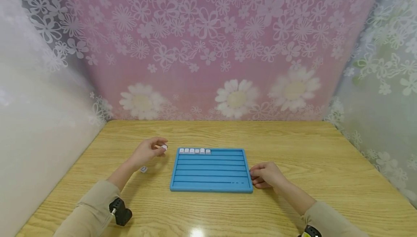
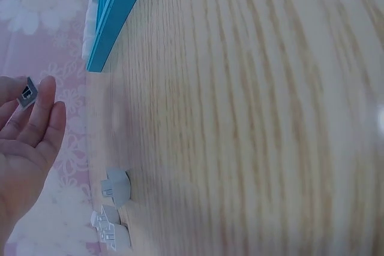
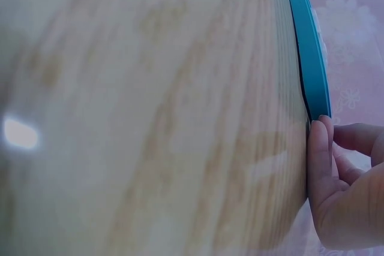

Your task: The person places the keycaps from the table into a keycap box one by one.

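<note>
In the head view my left hand [image 1: 146,152] is raised left of a blue tray [image 1: 208,170] and pinches a small white keycap [image 1: 164,147] between thumb and fingertips. The keycap's hollow dark underside [image 2: 27,93] faces the left wrist camera. Several white keycaps [image 1: 192,151] stand in a row in the tray's top channel, starting from its left end. My right hand [image 1: 267,175] holds the tray's right edge, with thumb and fingertips [image 3: 323,125] at the near end of its side wall in the right wrist view.
Beneath the left forearm a loose keycap [image 1: 143,169] lies on the wooden table [image 1: 208,211]. From the left wrist, several loose keycaps [image 2: 118,187] show on the tabletop. Ridges divide the tray into long channels. A flowered pink cloth [image 1: 208,48] hangs behind the table.
</note>
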Motion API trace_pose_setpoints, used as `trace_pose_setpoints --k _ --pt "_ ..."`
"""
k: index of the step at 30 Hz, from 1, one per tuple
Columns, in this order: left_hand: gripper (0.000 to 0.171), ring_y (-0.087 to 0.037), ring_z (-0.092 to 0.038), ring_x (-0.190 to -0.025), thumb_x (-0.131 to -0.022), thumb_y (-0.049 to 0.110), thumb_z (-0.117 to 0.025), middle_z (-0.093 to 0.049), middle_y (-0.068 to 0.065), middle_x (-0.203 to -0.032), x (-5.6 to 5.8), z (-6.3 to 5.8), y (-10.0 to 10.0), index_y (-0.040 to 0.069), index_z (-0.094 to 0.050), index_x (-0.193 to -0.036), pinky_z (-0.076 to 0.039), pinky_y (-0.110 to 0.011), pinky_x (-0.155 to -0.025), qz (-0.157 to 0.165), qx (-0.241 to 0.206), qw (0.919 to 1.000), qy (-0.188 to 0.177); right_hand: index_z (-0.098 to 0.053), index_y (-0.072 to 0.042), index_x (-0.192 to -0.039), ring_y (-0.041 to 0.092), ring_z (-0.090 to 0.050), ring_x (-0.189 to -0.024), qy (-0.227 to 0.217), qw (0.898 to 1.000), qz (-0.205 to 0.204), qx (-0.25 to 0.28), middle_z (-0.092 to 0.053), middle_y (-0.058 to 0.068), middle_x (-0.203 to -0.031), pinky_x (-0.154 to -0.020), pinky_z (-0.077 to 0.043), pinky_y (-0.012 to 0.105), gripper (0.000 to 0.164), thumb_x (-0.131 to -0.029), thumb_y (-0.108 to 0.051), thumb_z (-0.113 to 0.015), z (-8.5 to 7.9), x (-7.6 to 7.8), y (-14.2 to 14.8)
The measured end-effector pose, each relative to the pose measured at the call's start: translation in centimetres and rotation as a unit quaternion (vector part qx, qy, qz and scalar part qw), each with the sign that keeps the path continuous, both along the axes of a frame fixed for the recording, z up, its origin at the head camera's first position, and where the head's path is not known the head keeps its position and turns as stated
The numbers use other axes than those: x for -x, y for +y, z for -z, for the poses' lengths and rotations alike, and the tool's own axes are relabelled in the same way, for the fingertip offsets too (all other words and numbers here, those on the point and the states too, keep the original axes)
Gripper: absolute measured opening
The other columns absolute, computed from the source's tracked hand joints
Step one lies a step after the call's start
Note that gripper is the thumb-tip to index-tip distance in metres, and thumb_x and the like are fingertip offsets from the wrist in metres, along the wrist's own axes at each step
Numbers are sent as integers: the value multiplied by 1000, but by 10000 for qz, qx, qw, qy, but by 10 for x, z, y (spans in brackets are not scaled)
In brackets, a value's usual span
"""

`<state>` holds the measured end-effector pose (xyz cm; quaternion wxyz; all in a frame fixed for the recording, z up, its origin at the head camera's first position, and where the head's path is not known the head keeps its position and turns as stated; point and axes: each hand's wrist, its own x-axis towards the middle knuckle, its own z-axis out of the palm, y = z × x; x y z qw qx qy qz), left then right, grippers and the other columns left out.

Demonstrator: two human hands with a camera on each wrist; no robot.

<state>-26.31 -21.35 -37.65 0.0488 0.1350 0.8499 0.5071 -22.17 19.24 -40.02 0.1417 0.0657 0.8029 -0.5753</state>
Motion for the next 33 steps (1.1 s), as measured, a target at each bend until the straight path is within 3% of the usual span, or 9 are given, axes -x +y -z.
trace_pose_setpoints --k 10,25,33 --pt "26 -25 -59 -96 -91 8 -58 -58 -19 -110 0 4 5 -6 -59 -113 -46 -45 -87 -19 6 10000 -38 -60 11 -105 14 -60 -57 -19 10000 -10 -14 -62 9 -72 -55 -53 28 22 -87 -1 -58 1 0 0" --pt "32 -28 -61 -100 -92 5 -56 -59 -21 -112 2 5 14 -7 -54 -121 -49 -37 -85 132 154 9998 -4 -60 11 -106 14 -60 -58 -40 10000 -13 -63 -62 9 -72 -56 -53 28 23 -88 -2 -56 -1 2 0" --pt "31 -29 -61 -98 -92 6 -56 -65 -11 -100 -1 2 20 -6 -56 -120 -51 -37 -79 179 436 9989 44 -61 10 -104 14 -60 -57 -81 9998 60 -143 -62 9 -72 -55 -53 28 20 -89 -2 -56 0 2 -1"
